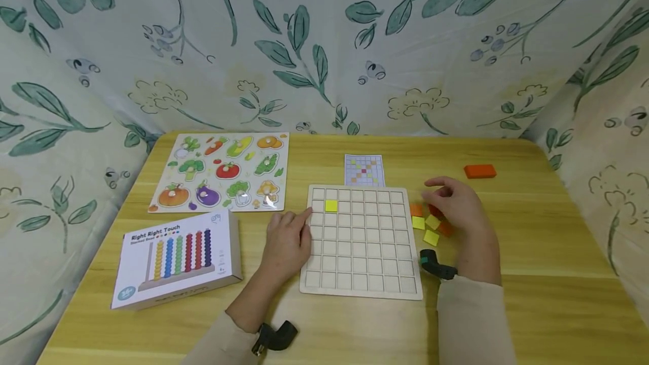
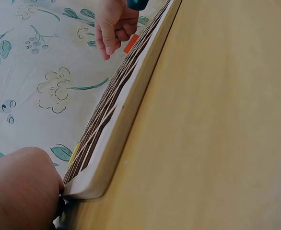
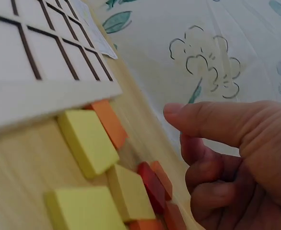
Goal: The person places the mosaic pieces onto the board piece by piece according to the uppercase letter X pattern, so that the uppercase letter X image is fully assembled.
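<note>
A square wooden grid board (image 1: 361,292) lies at the middle of the table, with one yellow square tile (image 1: 331,206) in a cell near its upper left. My left hand (image 1: 288,241) is at the board's left edge, its index fingertip touching the rim. In the left wrist view, part of that hand (image 2: 23,187) shows beside the board's corner. My right hand (image 1: 458,204) hovers over a small pile of yellow, orange and red tiles (image 1: 431,237) right of the board. Thumb and index finger reach forward in the right wrist view, the other fingers are bent, and no tile shows between them.
A printed pattern card (image 1: 364,169) lies behind the board. An orange-red block (image 1: 480,171) sits at the back right. To the left are a vegetable puzzle board (image 1: 223,154) and a white bead-toy box (image 1: 177,258). Leaf-patterned cloth (image 1: 314,100) hangs behind the table.
</note>
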Motion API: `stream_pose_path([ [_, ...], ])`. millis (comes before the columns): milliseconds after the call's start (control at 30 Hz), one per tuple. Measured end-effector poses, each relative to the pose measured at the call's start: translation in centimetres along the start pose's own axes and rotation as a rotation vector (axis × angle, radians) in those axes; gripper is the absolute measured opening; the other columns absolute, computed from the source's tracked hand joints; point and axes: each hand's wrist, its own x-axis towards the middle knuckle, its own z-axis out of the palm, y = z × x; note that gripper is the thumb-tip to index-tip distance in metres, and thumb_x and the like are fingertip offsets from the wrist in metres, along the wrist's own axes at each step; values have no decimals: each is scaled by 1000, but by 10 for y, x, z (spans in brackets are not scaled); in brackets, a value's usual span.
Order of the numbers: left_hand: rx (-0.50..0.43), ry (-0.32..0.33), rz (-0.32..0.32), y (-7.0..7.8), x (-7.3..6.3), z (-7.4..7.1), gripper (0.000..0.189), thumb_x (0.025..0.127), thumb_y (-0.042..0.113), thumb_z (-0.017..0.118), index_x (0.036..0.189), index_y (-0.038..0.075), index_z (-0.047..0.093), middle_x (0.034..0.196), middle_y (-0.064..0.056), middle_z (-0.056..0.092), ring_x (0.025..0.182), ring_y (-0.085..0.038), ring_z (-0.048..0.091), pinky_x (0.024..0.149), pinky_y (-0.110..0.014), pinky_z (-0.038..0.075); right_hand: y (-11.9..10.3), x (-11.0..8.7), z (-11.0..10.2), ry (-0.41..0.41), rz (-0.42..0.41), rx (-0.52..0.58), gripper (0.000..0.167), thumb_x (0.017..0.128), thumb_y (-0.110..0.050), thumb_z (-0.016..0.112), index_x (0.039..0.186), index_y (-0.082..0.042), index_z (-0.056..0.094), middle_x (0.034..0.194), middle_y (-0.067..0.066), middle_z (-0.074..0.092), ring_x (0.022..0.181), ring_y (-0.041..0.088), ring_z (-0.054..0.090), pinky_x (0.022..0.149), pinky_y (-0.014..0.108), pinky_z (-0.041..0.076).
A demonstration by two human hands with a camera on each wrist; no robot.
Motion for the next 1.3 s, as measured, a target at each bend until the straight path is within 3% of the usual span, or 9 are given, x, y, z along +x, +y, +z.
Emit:
stream_pose_path([
  [200, 6, -6, -4, -1, 0, 1, 37, 97, 14, 59, 133, 9, 68, 88, -4, 66, 84, -21, 43, 78, -34, 36, 28, -3, -17, -12, 93, 20, 62, 98, -55, 60, 143, -14, 55, 120, 16, 50, 108, 33, 46, 82, 36, 39],
  [400, -3, -18, -26, -1, -1, 1, 37, 97, 14, 59, 133, 10, 68, 90, -5, 66, 84, -22, 43, 79, -35, 36, 45, -4, -24, -14, 108, 5, 67, 97, -57, 60, 145, -11, 54, 115, 15, 48, 105, 33, 43, 80, 37, 35],
  [633, -2, -11, -21, 1, -1, 0, 37, 96, 14, 60, 132, 10, 69, 89, -5, 65, 84, -22, 44, 78, -35, 36, 47, 0, -22, -26, 110, 2, 63, 98, -54, 60, 146, -14, 55, 113, 15, 47, 104, 32, 43, 79, 38, 35],
  [867, -2, -11, -23, 1, -1, -2, 38, 96, 13, 60, 133, 10, 69, 89, -5, 66, 83, -23, 44, 78, -35, 36, 45, 2, -19, -48, 153, 47, 65, 98, -56, 58, 149, -17, 52, 135, 19, 46, 121, 39, 40, 95, 50, 37],
  [1300, -4, -20, -31, 3, 1, -1, 37, 97, 14, 59, 132, 9, 69, 90, -5, 67, 82, -21, 43, 75, -33, 34, 39, 4, -17, -76, 172, 62, 53, 101, -34, 56, 150, -16, 50, 131, 20, 46, 120, 39, 40, 97, 51, 37],
])
